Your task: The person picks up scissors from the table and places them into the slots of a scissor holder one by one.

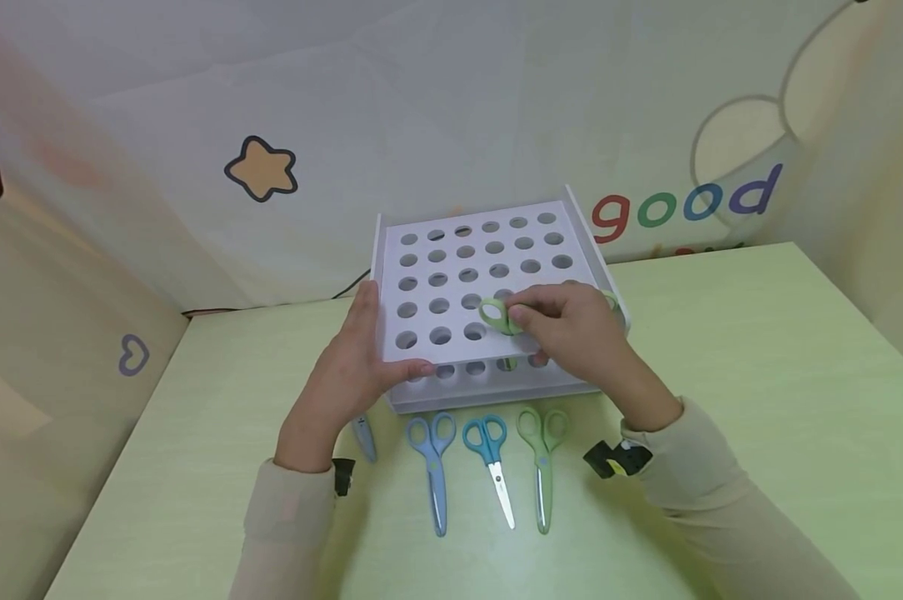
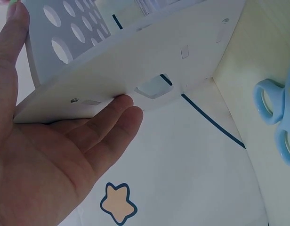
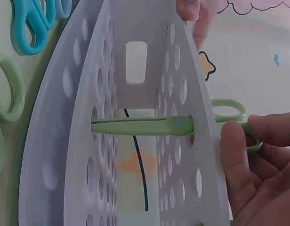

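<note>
A white two-tier rack (image 1: pixel 451 292) with rows of round holes stands on the table. My left hand (image 1: pixel 349 362) holds its left front corner, thumb along the front edge and fingers against the outer side panel (image 2: pixel 149 61). With my right hand (image 1: pixel 582 329) I pinch the handle of green scissors (image 3: pixel 140 126) by one loop. Their covered blades pass down through a hole in the upper tier, the tip at a hole of the lower tier. Behind my right hand, another green handle loop (image 1: pixel 610 298) shows at the rack's right side.
In front of the rack lie blue scissors (image 1: pixel 436 475), teal scissors (image 1: pixel 489 450) with bare blades, and green scissors (image 1: pixel 543 467). A blue-grey tip (image 1: pixel 364 437) shows beside my left wrist. A printed cloth (image 1: pixel 459 108) hangs behind the table, with a dark cord (image 1: pixel 350 285) near its foot.
</note>
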Available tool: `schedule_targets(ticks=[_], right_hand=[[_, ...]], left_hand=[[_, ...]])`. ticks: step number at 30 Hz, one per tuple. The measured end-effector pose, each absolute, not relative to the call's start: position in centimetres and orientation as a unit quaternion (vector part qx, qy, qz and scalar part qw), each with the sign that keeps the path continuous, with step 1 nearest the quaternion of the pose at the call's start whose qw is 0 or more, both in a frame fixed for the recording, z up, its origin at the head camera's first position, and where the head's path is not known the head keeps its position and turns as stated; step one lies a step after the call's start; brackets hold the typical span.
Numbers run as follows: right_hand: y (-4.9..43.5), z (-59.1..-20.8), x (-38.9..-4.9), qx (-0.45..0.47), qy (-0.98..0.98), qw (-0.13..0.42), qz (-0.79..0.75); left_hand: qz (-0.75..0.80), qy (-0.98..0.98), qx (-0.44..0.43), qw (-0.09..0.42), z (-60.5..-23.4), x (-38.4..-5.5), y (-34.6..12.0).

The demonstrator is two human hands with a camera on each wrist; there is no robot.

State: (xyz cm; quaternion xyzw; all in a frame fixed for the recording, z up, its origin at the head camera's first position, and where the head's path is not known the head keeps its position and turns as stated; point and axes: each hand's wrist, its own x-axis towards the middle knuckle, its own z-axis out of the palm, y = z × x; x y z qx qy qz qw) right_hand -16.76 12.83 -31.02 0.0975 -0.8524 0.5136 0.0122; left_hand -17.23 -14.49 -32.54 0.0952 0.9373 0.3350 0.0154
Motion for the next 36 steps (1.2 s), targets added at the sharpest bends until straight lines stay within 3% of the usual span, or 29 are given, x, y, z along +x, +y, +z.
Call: schedule_targets(ticks=[10, 26, 36], right_hand=[[12.9, -31.1, -16.8, 0.070, -0.846, 0.013, 0.528], [13.3, -30.8, -17.0, 0.100, -0.798, 0.012, 0.594], [15.6, -27.0, -14.0, 0.147, -0.731, 0.102, 0.658]], left_hand=[[0.338, 0.935, 0.106, 0.006, -32.7, -17.4, -14.6], [0.347, 0.931, 0.110, -0.003, -32.7, -17.5, -14.8], [0.345, 0.932, 0.109, 0.001, -32.9, -17.6, -14.7]])
